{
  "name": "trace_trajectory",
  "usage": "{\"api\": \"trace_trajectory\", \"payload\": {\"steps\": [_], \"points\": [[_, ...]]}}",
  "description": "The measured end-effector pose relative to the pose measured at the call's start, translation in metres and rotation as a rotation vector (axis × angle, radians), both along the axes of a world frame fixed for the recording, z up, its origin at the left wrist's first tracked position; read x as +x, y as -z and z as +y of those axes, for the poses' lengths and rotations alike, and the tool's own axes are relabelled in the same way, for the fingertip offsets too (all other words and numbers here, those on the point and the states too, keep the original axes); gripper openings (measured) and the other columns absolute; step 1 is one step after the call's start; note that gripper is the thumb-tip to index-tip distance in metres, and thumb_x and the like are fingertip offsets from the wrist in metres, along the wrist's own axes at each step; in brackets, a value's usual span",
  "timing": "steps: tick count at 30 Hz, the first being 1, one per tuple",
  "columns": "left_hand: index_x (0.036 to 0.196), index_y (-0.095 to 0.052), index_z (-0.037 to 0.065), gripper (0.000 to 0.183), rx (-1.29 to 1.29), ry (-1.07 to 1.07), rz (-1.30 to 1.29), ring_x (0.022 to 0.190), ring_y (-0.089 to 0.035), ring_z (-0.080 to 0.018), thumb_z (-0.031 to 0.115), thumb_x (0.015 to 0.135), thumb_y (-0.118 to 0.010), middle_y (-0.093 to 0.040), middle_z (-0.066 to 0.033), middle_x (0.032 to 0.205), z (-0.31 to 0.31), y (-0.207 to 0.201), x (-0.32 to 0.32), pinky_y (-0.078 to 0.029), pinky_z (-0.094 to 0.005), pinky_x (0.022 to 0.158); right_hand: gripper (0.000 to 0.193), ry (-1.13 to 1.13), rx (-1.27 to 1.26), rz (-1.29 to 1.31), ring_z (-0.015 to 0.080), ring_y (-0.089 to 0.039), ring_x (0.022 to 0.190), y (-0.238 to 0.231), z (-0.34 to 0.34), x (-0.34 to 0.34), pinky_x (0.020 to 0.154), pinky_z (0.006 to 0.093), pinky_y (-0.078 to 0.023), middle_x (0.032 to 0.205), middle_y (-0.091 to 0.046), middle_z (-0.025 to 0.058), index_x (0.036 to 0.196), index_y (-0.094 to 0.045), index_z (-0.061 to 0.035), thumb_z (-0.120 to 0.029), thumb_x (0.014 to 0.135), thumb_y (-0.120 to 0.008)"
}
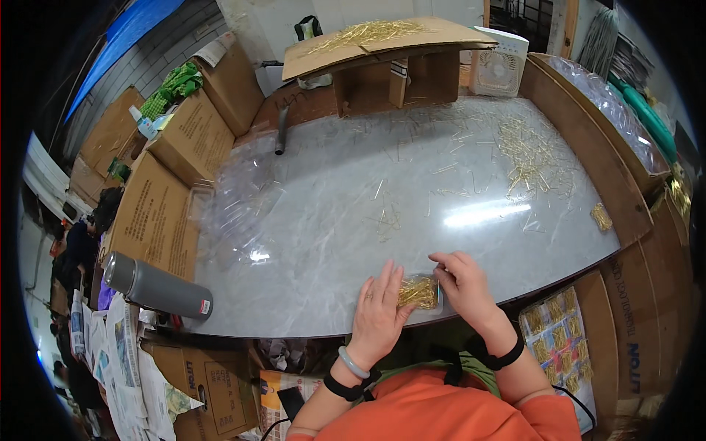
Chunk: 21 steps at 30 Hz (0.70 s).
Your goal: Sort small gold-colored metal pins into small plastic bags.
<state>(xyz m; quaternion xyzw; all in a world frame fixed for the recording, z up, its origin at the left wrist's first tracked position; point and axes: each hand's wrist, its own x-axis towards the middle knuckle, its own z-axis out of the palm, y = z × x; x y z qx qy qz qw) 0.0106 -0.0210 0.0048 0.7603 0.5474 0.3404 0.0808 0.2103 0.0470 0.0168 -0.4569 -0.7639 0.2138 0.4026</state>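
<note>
A small clear plastic pack (418, 293) filled with gold-coloured metal pins lies at the table's near edge, between my hands. My left hand (376, 307) rests along its left side, fingers stretched out and the thumb against the pack's lower corner. At the upper right corner of the pack, my right hand (463, 285) is closed, thumb and index finger bent together. Whatever is between those fingertips is too small to make out. A few loose pins (386, 219) are scattered beyond my hands.
A heap of pins (529, 154) spreads at the far right; clear plastic shells (239, 198) pile at left. A grey flask (158, 285) lies near the left edge. Cardboard boxes (158, 220) wall the left side. A cardboard shelf (397, 77) and white fan (498, 66) stand behind.
</note>
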Motion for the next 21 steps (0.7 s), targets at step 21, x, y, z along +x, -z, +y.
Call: {"api": "trace_trajectory", "payload": {"steps": [21], "points": [[0.137, -0.052, -0.009, 0.065, 0.131, -0.146, -0.012, 0.133, -0.047, -0.0447, 0.034, 0.093, -0.073, -0.051, -0.0251, 0.141, -0.004, 0.005, 0.03, -0.038, -0.0511, 0.112, 0.017, 0.258, -0.137, 0.101, 0.0265, -0.068, 0.07, -0.003, -0.001, -0.008, 0.065, 0.0368, -0.053, 0.083, -0.07, 0.0132, 0.095, -0.072, -0.002, -0.018, 0.092, -0.072]]}}
